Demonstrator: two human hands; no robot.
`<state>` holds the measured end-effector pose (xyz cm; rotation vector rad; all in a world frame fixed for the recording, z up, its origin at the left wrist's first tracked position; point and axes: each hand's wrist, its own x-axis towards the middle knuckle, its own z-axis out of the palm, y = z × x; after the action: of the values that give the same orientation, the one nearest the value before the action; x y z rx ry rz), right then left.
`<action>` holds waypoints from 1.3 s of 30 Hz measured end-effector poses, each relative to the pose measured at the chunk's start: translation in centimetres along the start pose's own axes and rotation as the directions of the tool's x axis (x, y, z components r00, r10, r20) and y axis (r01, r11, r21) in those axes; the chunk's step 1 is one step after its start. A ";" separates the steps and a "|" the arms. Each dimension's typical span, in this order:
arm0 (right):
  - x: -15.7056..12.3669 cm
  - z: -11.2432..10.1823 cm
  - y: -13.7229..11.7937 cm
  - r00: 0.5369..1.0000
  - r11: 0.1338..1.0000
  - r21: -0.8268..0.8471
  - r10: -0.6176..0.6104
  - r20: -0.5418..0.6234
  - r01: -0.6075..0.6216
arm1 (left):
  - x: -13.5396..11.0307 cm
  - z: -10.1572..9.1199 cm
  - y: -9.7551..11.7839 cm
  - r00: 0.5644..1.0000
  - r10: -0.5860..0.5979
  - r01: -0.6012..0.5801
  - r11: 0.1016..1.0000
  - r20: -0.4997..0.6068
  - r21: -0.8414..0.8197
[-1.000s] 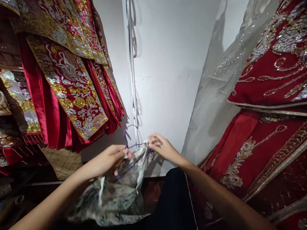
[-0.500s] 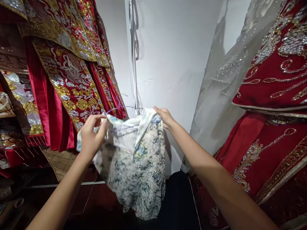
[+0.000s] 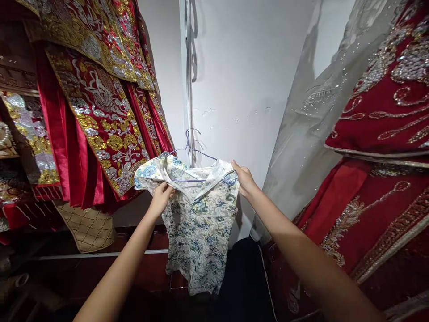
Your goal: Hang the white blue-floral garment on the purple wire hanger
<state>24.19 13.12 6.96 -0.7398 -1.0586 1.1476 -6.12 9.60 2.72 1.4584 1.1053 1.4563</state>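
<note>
A short-sleeved floral fabric blouse in white, grey and blue, with a V-shaped collar, is hanging from a thin purple wire hanger at the middle of the view, between the two hands. The left hand is pinching the cloth just below the collar, its thumb and fingers closing together on the fabric. The right hand is grasping the blouse's opposite shoulder edge, its thumb pointing upward and its other fingers curling in behind, partly hidden. The hanger's hook is showing against a narrow silvery metal upright by a plain white wall. A red satin garment with gold and silver embroidery is hanging at left, and a dark red beaded garment is hanging at right
</note>
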 end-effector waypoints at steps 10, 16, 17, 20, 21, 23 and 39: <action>0.6 -0.7 0.9 0.998 0.991 -0.118 -0.060 0.021 0.062 | 0.9 2.5 -1.7 0.983 -0.104 0.067 0.971 -0.154 -0.229; 0.3 -0.8 0.6 0.992 0.969 -0.215 -0.123 0.015 0.123 | -1.0 2.4 -2.6 0.985 -0.107 0.069 0.961 -0.132 -0.268; 0.3 -0.8 0.4 0.992 0.967 -0.221 -0.125 0.021 0.127 | -1.2 2.4 -2.7 0.985 -0.114 0.074 0.957 -0.129 -0.281; 0.1 -0.8 0.0 0.993 0.968 -0.222 -0.117 0.028 0.121 | -1.6 2.5 -3.0 0.983 -0.138 0.094 0.947 -0.124 -0.308; 0.0 -0.8 0.0 0.993 0.969 -0.218 -0.116 0.029 0.119 | -1.7 2.5 -3.1 0.982 -0.146 0.101 0.944 -0.123 -0.314; -0.1 -0.8 -0.1 0.992 0.970 -0.209 -0.121 0.026 0.124 | -1.9 2.6 -3.3 0.980 -0.157 0.110 0.940 -0.124 -0.322; -0.9 -2.0 3.0 0.967 0.965 -0.155 -0.230 -0.106 0.212 | -5.4 2.8 -1.0 0.974 -0.129 0.027 0.880 -0.184 -0.475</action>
<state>24.90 13.19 3.35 -0.7732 -1.0969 0.8307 -3.19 4.96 -0.07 0.9231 0.8374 1.7045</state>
